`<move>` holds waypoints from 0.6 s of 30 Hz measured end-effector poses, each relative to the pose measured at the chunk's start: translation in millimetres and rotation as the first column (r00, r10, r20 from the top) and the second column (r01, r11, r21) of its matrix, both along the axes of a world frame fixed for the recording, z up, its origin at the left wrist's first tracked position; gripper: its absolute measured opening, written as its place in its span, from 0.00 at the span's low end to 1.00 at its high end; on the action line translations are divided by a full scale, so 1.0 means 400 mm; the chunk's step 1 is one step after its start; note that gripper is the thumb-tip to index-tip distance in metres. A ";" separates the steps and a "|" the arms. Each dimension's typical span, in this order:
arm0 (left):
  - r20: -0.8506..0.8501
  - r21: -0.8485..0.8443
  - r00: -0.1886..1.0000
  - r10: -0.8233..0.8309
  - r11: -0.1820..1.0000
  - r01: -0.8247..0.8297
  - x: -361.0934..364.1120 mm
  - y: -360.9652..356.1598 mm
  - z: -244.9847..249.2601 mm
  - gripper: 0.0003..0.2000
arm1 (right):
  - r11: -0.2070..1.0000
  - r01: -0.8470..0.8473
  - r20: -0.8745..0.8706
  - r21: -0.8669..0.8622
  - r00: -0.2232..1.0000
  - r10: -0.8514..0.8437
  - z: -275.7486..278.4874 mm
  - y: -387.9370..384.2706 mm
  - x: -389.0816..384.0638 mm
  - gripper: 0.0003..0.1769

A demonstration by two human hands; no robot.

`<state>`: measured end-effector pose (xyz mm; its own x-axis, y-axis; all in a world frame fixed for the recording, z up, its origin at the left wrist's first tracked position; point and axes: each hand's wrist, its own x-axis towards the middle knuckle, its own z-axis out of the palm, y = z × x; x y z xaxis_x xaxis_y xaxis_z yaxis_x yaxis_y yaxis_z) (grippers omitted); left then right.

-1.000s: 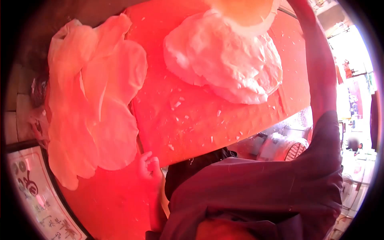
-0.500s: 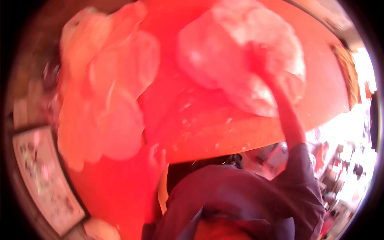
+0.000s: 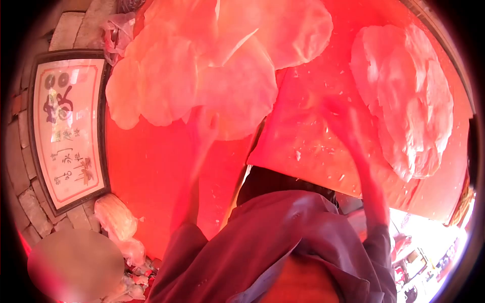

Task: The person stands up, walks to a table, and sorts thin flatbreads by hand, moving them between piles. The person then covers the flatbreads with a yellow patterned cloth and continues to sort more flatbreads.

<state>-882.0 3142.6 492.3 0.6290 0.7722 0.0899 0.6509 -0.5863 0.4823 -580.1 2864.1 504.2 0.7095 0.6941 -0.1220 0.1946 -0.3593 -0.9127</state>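
Thin, pale round sheets that look like flatbread (image 3: 237, 96) overlap one another on the red-covered table (image 3: 146, 166). At the lower edge of the nearest sheet is my left hand (image 3: 203, 129), its fingers pointing away from me with thumb and fingers apart, overlapping the edge. My right hand (image 3: 341, 113), smeared by motion, reaches over the red surface with its fingers stretched out and no sheet seen in them. To its right lies a thick stack of similar round sheets (image 3: 404, 96) with wrinkled, layered edges.
Small pale crumbs (image 3: 298, 155) are scattered near the table's front edge. A framed sign with writing (image 3: 70, 131) stands at the left on brick paving (image 3: 38, 214). Beside it lie a plastic-wrapped bundle (image 3: 116, 217) and a clear plastic bag (image 3: 118, 35).
The view has turned left, so the sheets and stack appear farther right. My right hand has come off the stack toward the middle; my left hand has moved up to the near sheet's edge.
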 end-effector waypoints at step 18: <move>-0.170 0.345 0.963 -0.209 0.903 0.256 0.227 0.375 -0.056 0.32 | 0.982 -0.129 -0.277 -0.138 0.957 0.087 -0.013 0.500 -0.081 0.15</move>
